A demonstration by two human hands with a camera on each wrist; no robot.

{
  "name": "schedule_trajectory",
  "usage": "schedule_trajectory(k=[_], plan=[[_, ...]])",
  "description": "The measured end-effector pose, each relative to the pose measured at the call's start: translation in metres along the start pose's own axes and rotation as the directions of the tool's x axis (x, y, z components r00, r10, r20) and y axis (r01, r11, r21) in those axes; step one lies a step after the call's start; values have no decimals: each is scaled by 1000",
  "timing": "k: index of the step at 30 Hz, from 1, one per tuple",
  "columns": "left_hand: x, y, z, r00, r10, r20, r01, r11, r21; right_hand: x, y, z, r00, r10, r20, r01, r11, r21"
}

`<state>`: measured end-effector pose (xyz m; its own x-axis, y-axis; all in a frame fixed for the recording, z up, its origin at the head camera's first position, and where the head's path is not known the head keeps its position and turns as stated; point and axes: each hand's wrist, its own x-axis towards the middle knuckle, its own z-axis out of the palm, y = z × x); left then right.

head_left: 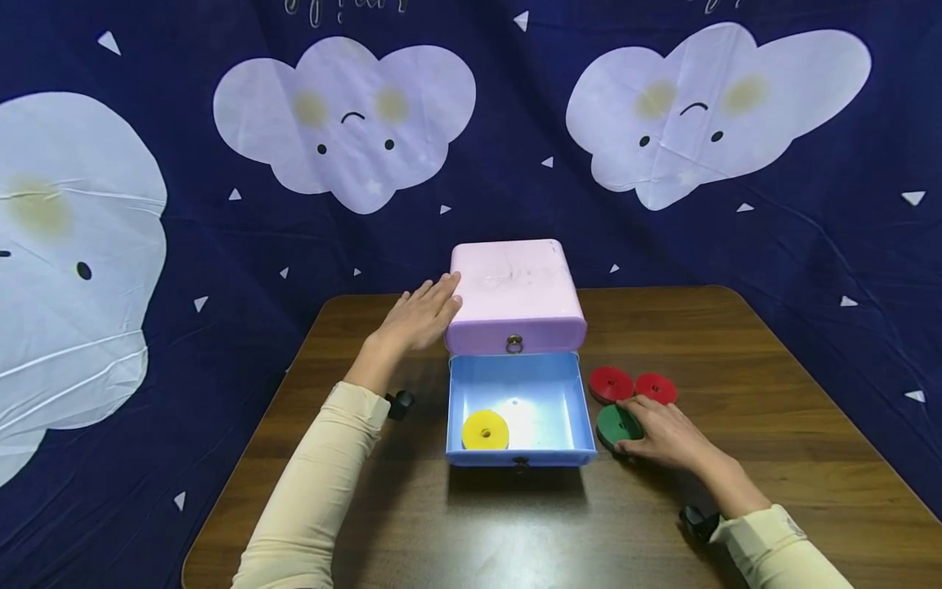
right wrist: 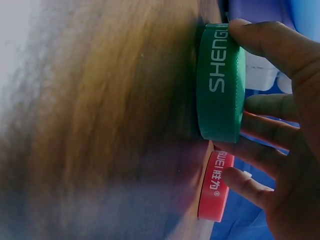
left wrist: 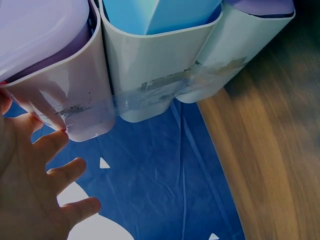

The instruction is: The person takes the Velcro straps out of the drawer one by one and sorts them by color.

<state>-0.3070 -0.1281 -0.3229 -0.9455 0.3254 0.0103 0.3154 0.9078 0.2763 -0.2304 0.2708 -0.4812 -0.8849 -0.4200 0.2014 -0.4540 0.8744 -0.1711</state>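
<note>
My left hand [head_left: 423, 315] rests against the left side of a pink drawer box [head_left: 511, 278], fingers spread and nearly straight. Below its purple front [head_left: 478, 337] a blue drawer [head_left: 545, 376] is pulled out, holding a yellow tape roll [head_left: 486, 430]. To the drawer's right, my right hand [head_left: 673, 433] has thumb and fingers around a green tape roll [head_left: 616, 427] on the table. In the right wrist view the thumb is on the green roll's printed rim [right wrist: 220, 82], the other fingers behind it. Two red tape rolls [head_left: 611, 384] lie just beyond.
Everything stands on a brown wooden table [head_left: 383, 507]. Behind it hangs a dark blue cloth [head_left: 515, 221] printed with clouds. In the left wrist view, clear tape [left wrist: 165, 82] runs across the sides of the stacked drawer casings [left wrist: 155, 65].
</note>
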Motion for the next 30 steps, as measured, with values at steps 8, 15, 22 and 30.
schedule_trajectory(k=[8, 15, 22, 30], plan=[[1, 1, -1, 1000, 1, 3, -1, 1000, 11, 0, 0, -7, 1000, 13, 1, -13, 1000, 10], [0, 1, -2, 1000, 0, 12, 0, 1000, 7, 5, -9, -33, 1000, 22, -21, -22, 1000, 16], [-1, -1, -2, 1000, 3, 7, -3, 1000, 10, 6, -28, -59, 982, -93, -165, 93, 996, -8], [0, -2, -2, 1000, 10, 10, -10, 1000, 11, 11, -58, -77, 904, -291, -313, 292, 955, -42]])
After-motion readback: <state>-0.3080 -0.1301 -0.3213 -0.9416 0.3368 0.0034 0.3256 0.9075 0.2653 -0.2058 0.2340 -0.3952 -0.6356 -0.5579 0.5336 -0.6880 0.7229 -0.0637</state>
